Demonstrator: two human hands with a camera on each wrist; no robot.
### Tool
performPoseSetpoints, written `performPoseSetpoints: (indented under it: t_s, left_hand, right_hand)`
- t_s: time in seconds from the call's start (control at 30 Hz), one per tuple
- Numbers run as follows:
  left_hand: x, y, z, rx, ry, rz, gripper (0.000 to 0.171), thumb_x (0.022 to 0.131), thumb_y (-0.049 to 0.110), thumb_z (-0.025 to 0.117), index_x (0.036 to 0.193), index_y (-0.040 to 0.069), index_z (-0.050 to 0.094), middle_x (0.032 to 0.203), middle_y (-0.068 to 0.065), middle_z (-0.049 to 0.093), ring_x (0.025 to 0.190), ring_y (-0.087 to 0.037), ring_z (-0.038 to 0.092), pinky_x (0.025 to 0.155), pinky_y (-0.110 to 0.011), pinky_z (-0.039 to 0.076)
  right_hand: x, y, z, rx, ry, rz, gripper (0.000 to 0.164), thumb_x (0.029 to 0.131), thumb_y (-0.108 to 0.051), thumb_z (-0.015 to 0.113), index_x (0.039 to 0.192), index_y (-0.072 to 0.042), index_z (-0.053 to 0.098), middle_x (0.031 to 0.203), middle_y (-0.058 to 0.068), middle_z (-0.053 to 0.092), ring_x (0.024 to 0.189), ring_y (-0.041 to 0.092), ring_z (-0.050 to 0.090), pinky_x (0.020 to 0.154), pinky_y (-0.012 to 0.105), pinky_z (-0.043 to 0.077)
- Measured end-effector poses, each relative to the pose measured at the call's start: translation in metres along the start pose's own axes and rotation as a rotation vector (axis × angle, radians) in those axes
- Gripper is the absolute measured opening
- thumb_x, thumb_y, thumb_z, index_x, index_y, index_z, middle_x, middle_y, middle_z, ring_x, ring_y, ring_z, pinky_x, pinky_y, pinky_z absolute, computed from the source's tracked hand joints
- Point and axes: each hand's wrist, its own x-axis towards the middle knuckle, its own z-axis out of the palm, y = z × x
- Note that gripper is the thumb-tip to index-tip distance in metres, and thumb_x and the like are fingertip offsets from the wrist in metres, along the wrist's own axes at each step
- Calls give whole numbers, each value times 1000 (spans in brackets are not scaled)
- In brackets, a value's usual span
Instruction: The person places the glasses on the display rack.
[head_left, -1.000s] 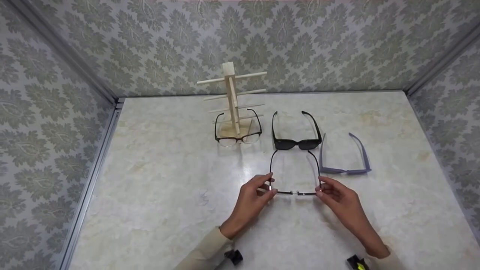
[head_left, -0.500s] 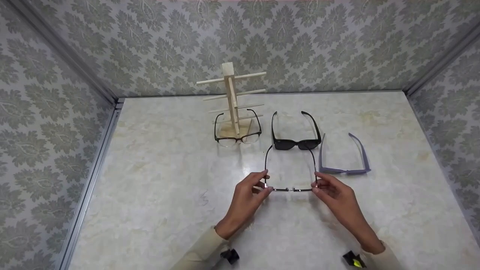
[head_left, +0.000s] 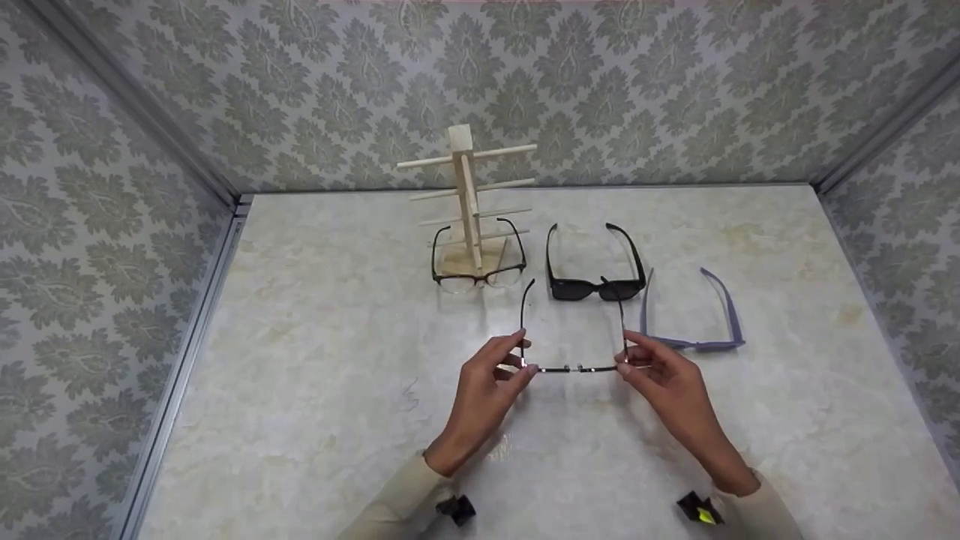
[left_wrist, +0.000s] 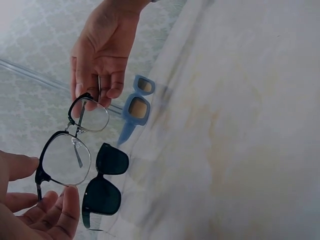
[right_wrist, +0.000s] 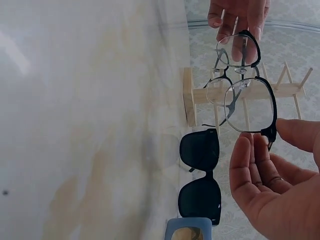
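Observation:
Between the two hands is a pair of clear-lensed eyeglasses point(head_left: 553, 370), its dark upper rims facing the person and its temples unfolded, pointing away. The left hand point(head_left: 484, 394) pinches its left corner by the hinge between thumb and fingers. At the opposite corner the right hand point(head_left: 671, 386) grips in the same way. Both wrist views show the held eyeglasses point(left_wrist: 68, 160) upright above the table, with thin metal lower rims. Black sunglasses point(head_left: 574, 290) lie just beyond, partly overlapped by the right temple in the head view.
A wooden display stand point(head_left: 466, 187) with several pegs rises at the back; dark-framed eyeglasses point(head_left: 519, 267) sit around its lower pegs. Blue-purple glasses point(head_left: 731, 311) lie unfolded on the table point(head_left: 315, 337) at the right. Patterned walls point(head_left: 637, 90) enclose the back and sides.
Both hands have moved left and a little away from the person, carrying the eyeglasses with them. The stand and the other glasses stay where they were.

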Motion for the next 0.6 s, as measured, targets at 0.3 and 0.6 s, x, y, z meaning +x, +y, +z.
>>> performPoseSetpoints:
  t_s: [0.3, 0.6]
  left_hand:
    - [0, 1, -9, -42, 47, 7, 52, 102, 7, 81, 152, 6, 66, 131, -7, 73, 103, -18, 75, 85, -34, 66]
    - [2, 6, -21, -22, 79, 12, 52, 102, 8, 81, 151, 5, 66, 132, -6, 73, 104, -18, 75, 85, -32, 65]
  right_hand:
    - [10, -5, 6, 4, -20, -28, 47, 102, -1, 78, 148, -4, 68, 116, 16, 76, 107, 20, 74, 90, 25, 63]
    - [20, -13, 14, 54, -52, -76, 48, 101, 5, 76, 147, -5, 69, 116, 18, 75, 106, 16, 74, 91, 25, 63]
